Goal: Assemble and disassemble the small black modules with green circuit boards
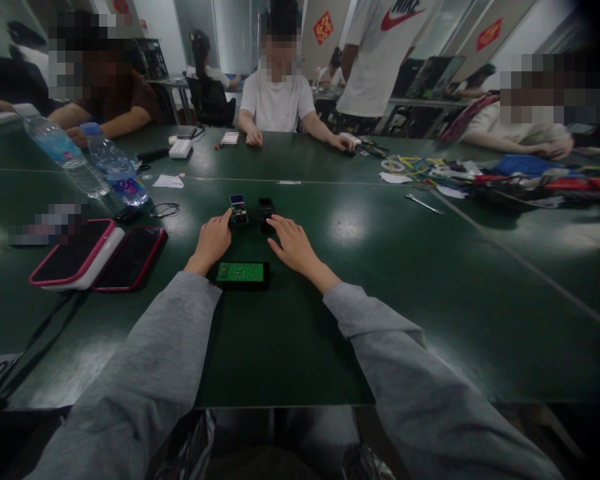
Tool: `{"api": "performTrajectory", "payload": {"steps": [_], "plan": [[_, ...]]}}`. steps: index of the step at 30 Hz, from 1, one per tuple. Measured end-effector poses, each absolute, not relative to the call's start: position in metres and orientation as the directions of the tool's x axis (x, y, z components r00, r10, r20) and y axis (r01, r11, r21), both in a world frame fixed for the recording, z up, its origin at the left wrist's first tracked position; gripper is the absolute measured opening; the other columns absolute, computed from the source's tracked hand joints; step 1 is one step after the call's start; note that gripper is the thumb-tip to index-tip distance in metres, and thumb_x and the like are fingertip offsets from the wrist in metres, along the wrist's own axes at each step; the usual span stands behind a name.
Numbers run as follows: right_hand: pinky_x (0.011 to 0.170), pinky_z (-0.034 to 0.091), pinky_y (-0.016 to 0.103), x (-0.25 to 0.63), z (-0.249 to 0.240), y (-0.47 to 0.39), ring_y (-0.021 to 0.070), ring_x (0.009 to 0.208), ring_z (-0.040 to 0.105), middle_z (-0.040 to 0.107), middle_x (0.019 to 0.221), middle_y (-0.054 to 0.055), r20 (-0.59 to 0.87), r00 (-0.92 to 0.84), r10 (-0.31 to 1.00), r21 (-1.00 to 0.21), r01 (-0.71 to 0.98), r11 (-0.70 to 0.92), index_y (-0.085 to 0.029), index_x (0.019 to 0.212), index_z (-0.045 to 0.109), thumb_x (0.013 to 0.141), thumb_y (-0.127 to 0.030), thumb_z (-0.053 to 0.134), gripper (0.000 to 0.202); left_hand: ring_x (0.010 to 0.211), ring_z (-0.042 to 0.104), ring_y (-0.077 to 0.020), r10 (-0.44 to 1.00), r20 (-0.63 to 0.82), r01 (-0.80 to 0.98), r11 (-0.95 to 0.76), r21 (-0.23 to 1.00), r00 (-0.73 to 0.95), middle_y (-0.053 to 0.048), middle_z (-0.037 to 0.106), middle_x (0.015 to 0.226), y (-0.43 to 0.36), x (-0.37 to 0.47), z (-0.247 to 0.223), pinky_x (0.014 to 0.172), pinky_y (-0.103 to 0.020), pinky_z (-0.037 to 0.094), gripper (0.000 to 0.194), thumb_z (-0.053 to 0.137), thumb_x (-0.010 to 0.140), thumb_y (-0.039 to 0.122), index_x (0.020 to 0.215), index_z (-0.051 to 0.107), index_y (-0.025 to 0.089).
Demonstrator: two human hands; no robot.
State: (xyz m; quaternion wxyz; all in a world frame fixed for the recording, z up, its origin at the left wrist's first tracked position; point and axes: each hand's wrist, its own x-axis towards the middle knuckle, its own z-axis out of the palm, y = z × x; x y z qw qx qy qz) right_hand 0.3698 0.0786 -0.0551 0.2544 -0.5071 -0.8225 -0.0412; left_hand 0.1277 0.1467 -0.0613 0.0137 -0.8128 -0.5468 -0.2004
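On the green table in front of me, two small devices stand side by side. The left one is a small electronic module [239, 212] with a tilted-up little screen. The right one is a small black device [266, 208]. My left hand [212, 241] rests flat on the table, its stretched fingertips at the left side of the module. My right hand [296, 245] has its fingers spread, with the fingertips at the lower edge of the black device and the thumb apart. Nearer to me, between the wrists, lies a black-framed rectangle with a green circuit-board picture or surface [243, 272].
To the left lie a red-edged phone [133, 259], a pink-rimmed device [75, 253] and two water bottles [117, 167]. A tangle of cables [430, 167] and a wrench [424, 204] are at the right. A person in a white shirt [279, 107] sits opposite.
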Motion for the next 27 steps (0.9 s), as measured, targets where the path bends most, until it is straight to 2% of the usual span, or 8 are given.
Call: {"api": "performTrajectory", "payload": {"steps": [4, 9, 15, 18, 22, 27], "plan": [[0.100, 0.047, 0.053, 0.370, -0.052, 0.077, 0.0322, 0.131, 0.046, 0.048, 0.147, 0.012, 0.476, -0.342, 0.810, -0.182, 0.863, 0.471, -0.023, 0.151, 0.037, 0.099, -0.029, 0.046, 0.053, 0.127, 0.056, -0.0284, 0.874, 0.354, 0.884, -0.419, 0.208, 0.331, -0.020, 0.058, 0.140, 0.147, 0.128, -0.061, 0.104, -0.045, 0.046, 0.059, 0.038, 0.096, 0.014, 0.154, 0.030, 0.011], [0.097, 0.048, 0.053, 0.370, -0.050, 0.077, 0.0323, 0.126, 0.047, 0.050, 0.140, 0.012, 0.453, -0.371, 0.810, -0.160, 0.860, 0.484, -0.027, 0.150, 0.039, 0.099, -0.027, 0.046, 0.052, 0.126, 0.055, -0.0280, 0.861, 0.348, 0.866, -0.457, 0.203, 0.372, -0.016, 0.059, 0.138, 0.144, 0.128, -0.058, 0.105, -0.044, 0.046, 0.054, 0.039, 0.095, 0.013, 0.149, 0.042, 0.016], [0.084, 0.055, 0.047, 0.373, -0.053, 0.079, 0.0297, 0.110, 0.052, 0.049, 0.127, 0.013, 0.454, -0.341, 0.823, -0.167, 0.875, 0.454, -0.029, 0.146, 0.046, 0.098, -0.030, 0.053, 0.049, 0.126, 0.055, -0.0257, 0.835, 0.350, 0.826, -0.515, 0.227, 0.425, -0.012, 0.059, 0.138, 0.144, 0.128, -0.056, 0.105, -0.044, 0.046, 0.055, 0.038, 0.094, 0.009, 0.147, 0.045, 0.021], [0.086, 0.056, 0.046, 0.375, -0.054, 0.079, 0.0277, 0.107, 0.052, 0.048, 0.121, 0.011, 0.482, -0.287, 0.828, -0.234, 0.868, 0.438, -0.028, 0.137, 0.054, 0.095, -0.027, 0.056, 0.042, 0.125, 0.055, -0.0255, 0.842, 0.336, 0.822, -0.512, 0.248, 0.423, -0.011, 0.059, 0.139, 0.145, 0.128, -0.055, 0.105, -0.045, 0.046, 0.055, 0.039, 0.092, 0.008, 0.145, 0.047, 0.022], [0.091, 0.056, 0.045, 0.378, -0.056, 0.081, 0.0259, 0.108, 0.053, 0.046, 0.116, 0.010, 0.527, -0.209, 0.824, -0.360, 0.823, 0.439, -0.027, 0.130, 0.057, 0.092, -0.024, 0.057, 0.038, 0.125, 0.056, -0.0249, 0.831, 0.340, 0.806, -0.533, 0.257, 0.441, -0.010, 0.060, 0.139, 0.146, 0.128, -0.056, 0.104, -0.045, 0.047, 0.055, 0.039, 0.091, 0.007, 0.143, 0.049, 0.022], [0.104, 0.050, 0.049, 0.384, -0.063, 0.092, 0.0258, 0.113, 0.053, 0.044, 0.119, 0.011, 0.570, 0.031, 0.821, -0.572, 0.732, 0.369, -0.023, 0.127, 0.055, 0.089, -0.025, 0.059, 0.038, 0.125, 0.056, -0.0238, 0.814, 0.352, 0.789, -0.558, 0.257, 0.461, -0.009, 0.060, 0.139, 0.144, 0.127, -0.055, 0.105, -0.043, 0.047, 0.055, 0.038, 0.091, 0.006, 0.142, 0.049, 0.023]]}}
